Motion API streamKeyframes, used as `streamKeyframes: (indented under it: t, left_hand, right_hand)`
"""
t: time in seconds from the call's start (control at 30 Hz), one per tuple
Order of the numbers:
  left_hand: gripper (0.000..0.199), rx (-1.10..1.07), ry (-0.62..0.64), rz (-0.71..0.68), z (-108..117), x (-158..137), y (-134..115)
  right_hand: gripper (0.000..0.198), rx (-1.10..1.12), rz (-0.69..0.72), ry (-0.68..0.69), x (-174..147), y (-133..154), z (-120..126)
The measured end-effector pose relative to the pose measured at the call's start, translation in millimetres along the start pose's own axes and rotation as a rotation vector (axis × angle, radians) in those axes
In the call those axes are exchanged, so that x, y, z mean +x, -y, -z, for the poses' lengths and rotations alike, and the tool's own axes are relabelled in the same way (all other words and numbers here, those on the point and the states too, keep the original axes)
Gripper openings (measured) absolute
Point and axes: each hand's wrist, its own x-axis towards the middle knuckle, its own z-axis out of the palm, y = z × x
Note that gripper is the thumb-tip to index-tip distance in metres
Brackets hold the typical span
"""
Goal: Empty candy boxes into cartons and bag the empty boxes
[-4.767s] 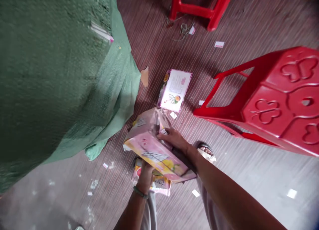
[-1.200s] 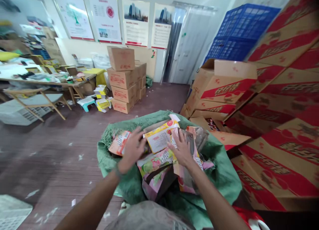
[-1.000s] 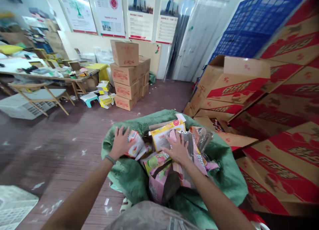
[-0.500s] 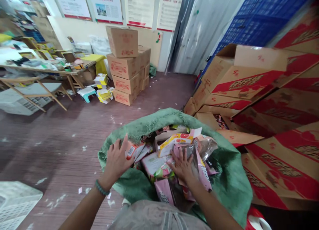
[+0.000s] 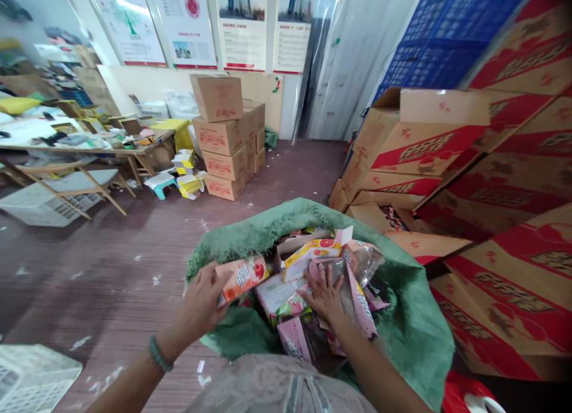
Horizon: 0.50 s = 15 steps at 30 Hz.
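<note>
A large green woven sack [image 5: 415, 317] stands wide open in front of me, full of printed packaging boxes. My left hand [image 5: 206, 297], with a bracelet at the wrist, grips the near end of an orange-pink box [image 5: 245, 277] at the sack's left side. Spread flat on the heap, my right hand [image 5: 325, 292] presses on a pink box with a dark window [image 5: 334, 266]. Beside it are a yellow box with grapefruit pictures [image 5: 309, 257], a white-backed box [image 5: 271, 294] and crumpled clear plastic [image 5: 367, 259].
Red-and-brown cartons [image 5: 513, 288] are stacked close on the right, with blue crates [image 5: 440, 49] behind. Further off stand a carton stack [image 5: 223, 148], a chair [image 5: 89, 186], a small stool [image 5: 161, 183] and a cluttered table [image 5: 93, 142]. A white crate [image 5: 38, 377] lies at lower left.
My left hand has closed on the orange-pink box and turned it so its printed side shows. The right hand stays on the heap. My view has tilted up slightly.
</note>
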Motion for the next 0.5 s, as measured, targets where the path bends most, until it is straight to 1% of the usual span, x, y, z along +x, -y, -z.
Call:
streamKeyframes:
  t: [0.03, 0.07, 0.1, 0.13, 0.17, 0.2, 0.23, 0.27, 0.3, 0.33, 0.37, 0.4, 0.43, 0.47, 0.5]
  left_hand:
    - [0.050, -0.020, -0.015, -0.030, 5, -3, -4]
    - [0.053, -0.050, -0.036, -0.042, 15, -5, -8]
    - [0.055, -0.091, -0.076, -0.031, 30, -7, -12]
    - [0.053, -0.140, -0.143, 0.008, 49, -9, -15]
    - [0.049, -0.203, -0.224, 0.075, 70, -9, -18]
    - [0.045, -0.288, -0.334, 0.178, 89, -6, -21]
    - [0.044, -0.417, -0.419, 0.295, 105, 0, -24]
    - [0.048, -0.597, -0.483, 0.424, 115, 9, -29]
    - [0.054, -0.816, -0.515, 0.548, 118, 22, -34]
    - [0.061, -1.067, -0.501, 0.655, 111, 36, -39]
    - [0.067, -1.319, -0.451, 0.725, 96, 52, -45]
    - [0.068, -1.527, -0.368, 0.764, 74, 68, -50]
    - [0.067, -1.658, -0.271, 0.809, 49, 82, -55]
    - [0.066, -1.687, -0.163, 0.838, 22, 95, -60]
    - [0.063, -1.557, -0.107, 0.867, -3, 104, -64]
  right_hand:
    - [0.069, -0.003, 0.002, -0.017, 0, 0, -2]
    - [0.069, -0.004, 0.009, -0.031, 1, 0, -3]
    - [0.069, -0.003, 0.020, -0.040, 1, 0, -4]
    - [0.070, 0.000, 0.027, -0.042, 2, 0, -5]
    - [0.071, 0.005, 0.033, -0.035, 2, 0, -5]
    - [0.072, 0.013, 0.031, -0.022, 2, 0, -4]
    - [0.073, 0.023, 0.025, -0.003, 3, 1, -2]
    - [0.073, 0.033, 0.017, 0.024, 4, 2, 0]
    - [0.072, 0.045, 0.012, 0.057, 5, 3, 2]
    - [0.070, 0.060, 0.012, 0.094, 7, 4, 6]
    - [0.070, 0.076, 0.014, 0.129, 8, 5, 9]
    - [0.070, 0.093, 0.018, 0.156, 9, 6, 13]
    - [0.071, 0.110, 0.021, 0.172, 10, 7, 18]
    - [0.073, 0.126, 0.019, 0.173, 11, 8, 23]
    - [0.074, 0.141, 0.012, 0.166, 11, 8, 28]
